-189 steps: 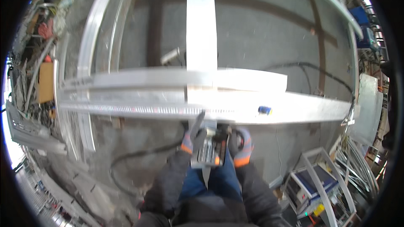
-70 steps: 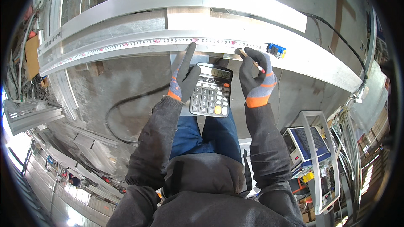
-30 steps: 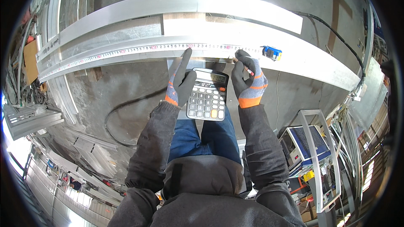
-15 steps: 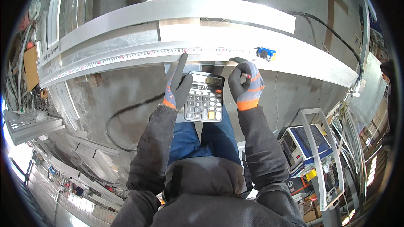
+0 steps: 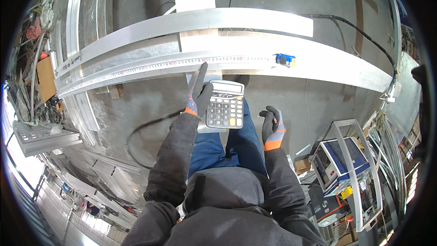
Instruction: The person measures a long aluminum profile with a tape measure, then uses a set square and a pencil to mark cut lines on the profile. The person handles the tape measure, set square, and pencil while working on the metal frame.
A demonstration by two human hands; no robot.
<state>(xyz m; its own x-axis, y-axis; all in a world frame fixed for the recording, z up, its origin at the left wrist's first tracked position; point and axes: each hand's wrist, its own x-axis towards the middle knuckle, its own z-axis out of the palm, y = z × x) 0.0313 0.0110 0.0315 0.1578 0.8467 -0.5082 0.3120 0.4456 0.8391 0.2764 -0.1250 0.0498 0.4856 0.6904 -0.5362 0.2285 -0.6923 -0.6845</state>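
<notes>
My left hand (image 5: pixel 200 92), in a grey and orange glove, grips a black desktop calculator (image 5: pixel 224 105) by its left edge. Its stretched index finger reaches the lower edge of a pulled-out tape measure blade (image 5: pixel 182 63). The blade lies along a long silver metal profile (image 5: pixel 150 69), and its blue case (image 5: pixel 285 60) rests at the right end. To the right of the calculator, apart from it, my right hand (image 5: pixel 273 126) is curled around a thin, dark pen with a red end (image 5: pixel 274 120); most of the pen is hidden by the fingers.
Another silver bar (image 5: pixel 246 18) lies beyond the tape. A black cable (image 5: pixel 364 29) runs down the far right. At right stand a metal frame (image 5: pixel 339 155) and a blue-white machine (image 5: pixel 348 157). Metal lengths (image 5: pixel 75 109) and a cardboard piece (image 5: pixel 46 79) are on the left.
My right hand has drawn back toward me, away from the profile and the calculator. My left hand keeps its grip on the calculator, and the whole view has shifted slightly.
</notes>
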